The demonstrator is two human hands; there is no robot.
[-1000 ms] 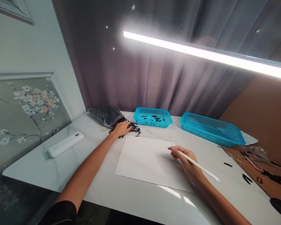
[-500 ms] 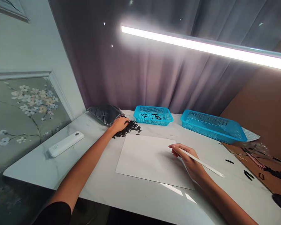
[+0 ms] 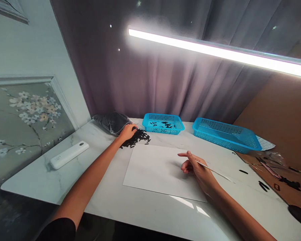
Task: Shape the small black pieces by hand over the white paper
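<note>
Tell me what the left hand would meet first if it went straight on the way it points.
Probably the clear plastic bag of black pieces, just beyond the left hand; depth is unclear.

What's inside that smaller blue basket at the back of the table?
The smaller blue basket holds a scatter of small black pieces on its floor, like those in the pile under the left hand. The near wall hides the front strip of the floor.

Both forearms are bare from the wrists up. The left arm (image 3: 90, 182), on the side nearest the white sheet's (image 3: 160, 170) left edge, wears a black short sleeve (image 3: 61, 229). The hands carry no visible rings, watches or gloves.
</note>
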